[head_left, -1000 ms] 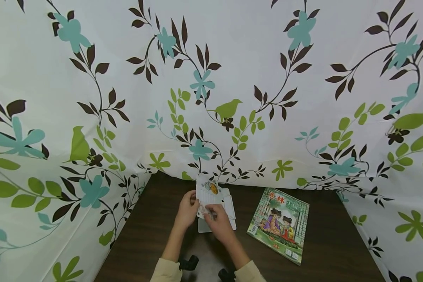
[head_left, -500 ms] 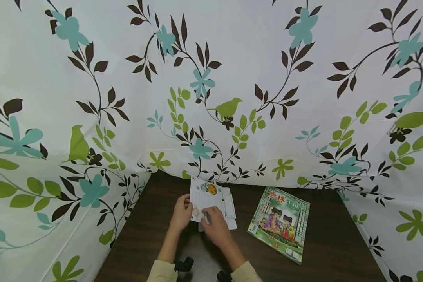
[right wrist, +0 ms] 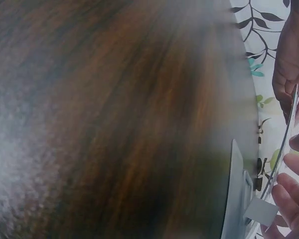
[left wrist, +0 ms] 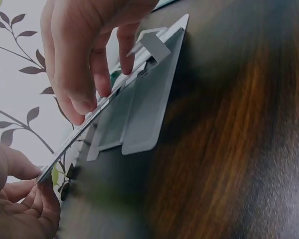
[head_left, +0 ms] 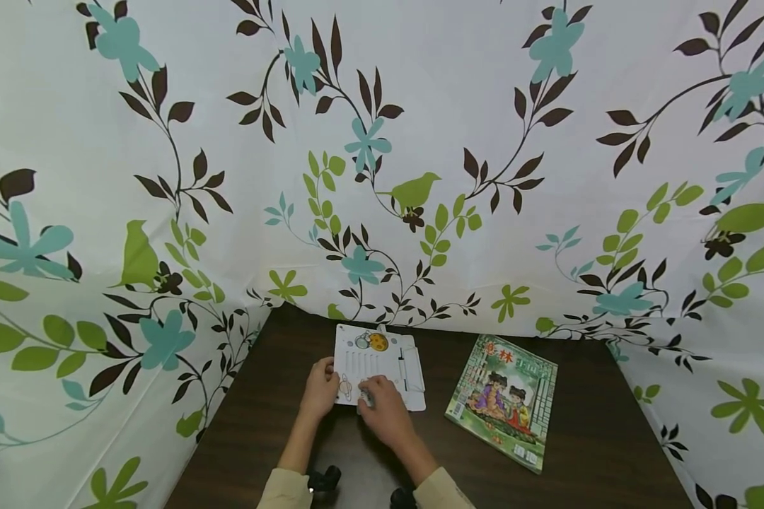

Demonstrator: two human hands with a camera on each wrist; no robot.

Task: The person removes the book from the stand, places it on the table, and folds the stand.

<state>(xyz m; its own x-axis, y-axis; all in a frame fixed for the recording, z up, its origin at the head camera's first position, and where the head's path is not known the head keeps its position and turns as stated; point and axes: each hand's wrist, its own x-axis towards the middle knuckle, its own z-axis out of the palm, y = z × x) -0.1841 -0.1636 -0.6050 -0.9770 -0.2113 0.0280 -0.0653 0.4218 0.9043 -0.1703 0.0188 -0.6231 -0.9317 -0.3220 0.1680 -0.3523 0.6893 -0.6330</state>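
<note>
A white book stand is under both hands, its panel (head_left: pixel 363 359) printed with an astronaut and planets. My left hand (head_left: pixel 318 389) pinches the panel's left edge between thumb and fingers, which the left wrist view also shows. At the lower edge, the curled fingers of my right hand (head_left: pixel 385 408) grip the stand; part of that edge is hidden by them. To the right of the panel shows another white plate (head_left: pixel 414 375). Seen from below in the left wrist view, grey plates (left wrist: pixel 147 114) stand at an angle to the panel, with a small bent tab (left wrist: pixel 157 47) near them.
A green illustrated magazine (head_left: pixel 506 403) lies on the dark wooden table (head_left: pixel 586 417), right of the stand. Behind the table hangs a white sheet (head_left: pixel 471 85) with leaves, flowers and birds. Dark wrist mounts (head_left: pixel 324 480) sit at the sleeves.
The printed panel has moved left and lower and faces the head camera more fully. My left hand has shifted left with it; the right has moved slightly left. The magazine stays in place.
</note>
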